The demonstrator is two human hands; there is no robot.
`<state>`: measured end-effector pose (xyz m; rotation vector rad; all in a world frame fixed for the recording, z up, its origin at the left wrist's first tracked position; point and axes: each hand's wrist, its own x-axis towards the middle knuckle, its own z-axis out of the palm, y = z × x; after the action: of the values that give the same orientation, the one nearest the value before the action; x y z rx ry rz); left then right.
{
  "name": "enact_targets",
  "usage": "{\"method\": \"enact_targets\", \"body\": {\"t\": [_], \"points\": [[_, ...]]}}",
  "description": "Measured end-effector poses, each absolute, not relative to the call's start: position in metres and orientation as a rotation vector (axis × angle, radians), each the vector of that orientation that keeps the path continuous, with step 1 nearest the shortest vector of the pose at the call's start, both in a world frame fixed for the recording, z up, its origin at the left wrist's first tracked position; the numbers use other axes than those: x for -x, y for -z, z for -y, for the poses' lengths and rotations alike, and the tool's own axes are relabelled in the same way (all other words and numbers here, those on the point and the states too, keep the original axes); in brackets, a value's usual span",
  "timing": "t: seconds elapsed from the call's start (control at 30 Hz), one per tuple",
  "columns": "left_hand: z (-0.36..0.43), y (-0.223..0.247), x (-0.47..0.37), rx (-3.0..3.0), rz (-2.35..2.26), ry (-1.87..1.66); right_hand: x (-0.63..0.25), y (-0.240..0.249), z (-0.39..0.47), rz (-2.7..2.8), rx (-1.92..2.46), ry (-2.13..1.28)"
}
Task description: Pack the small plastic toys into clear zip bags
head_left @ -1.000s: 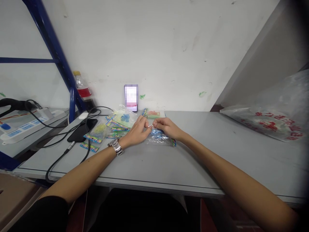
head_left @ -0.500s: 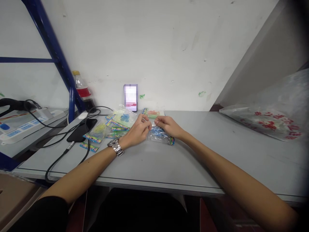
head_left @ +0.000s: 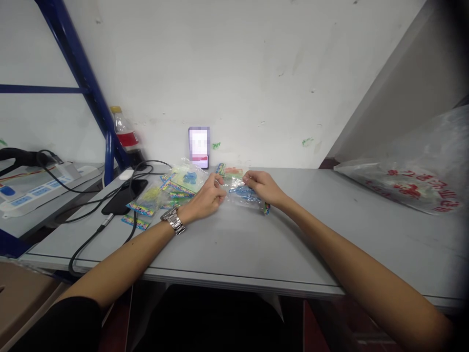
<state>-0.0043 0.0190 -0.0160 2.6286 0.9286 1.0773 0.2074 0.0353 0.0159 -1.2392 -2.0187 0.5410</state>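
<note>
A clear plastic bag (head_left: 246,195) with blue pieces inside and a colourful strip at its right end is held between my two hands, over the grey table (head_left: 234,244). My left hand (head_left: 211,196), with a metal watch at the wrist, pinches the bag's left edge. The fingers of my right hand (head_left: 262,187) are closed on its upper side. Just left of my left hand lies a pile of similar bags (head_left: 181,182) with blue, green and yellow contents. Another bag with orange and green contents (head_left: 231,170) rests behind, near the wall.
A lit phone (head_left: 199,147) leans on the wall. Further left are a dark phone (head_left: 126,197) with cables, a bottle (head_left: 126,137) and a power strip (head_left: 47,188). A large plastic bag (head_left: 410,181) sits at the right.
My right hand has moved slightly right and up, and my left hand slightly left. The bag between them is now spread wider, and its blue contents show more.
</note>
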Motion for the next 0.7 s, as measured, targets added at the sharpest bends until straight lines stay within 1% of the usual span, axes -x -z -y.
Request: {"method": "enact_targets", "body": {"t": [0.27,0.57,0.7], "points": [[-0.002,0.005,-0.003,-2.475,-1.096,-1.113,-0.213,-0.014,-0.037,1.993,1.257,-0.520],[-0.016,0.013,0.000,-2.489,-1.114,-1.181,-0.205,-0.012,-0.034,1.930,1.142,-0.716],[-0.017,0.013,-0.001,-2.333,-1.118,-1.178,-0.206,-0.013,-0.033,1.867,1.056,-0.848]]}}
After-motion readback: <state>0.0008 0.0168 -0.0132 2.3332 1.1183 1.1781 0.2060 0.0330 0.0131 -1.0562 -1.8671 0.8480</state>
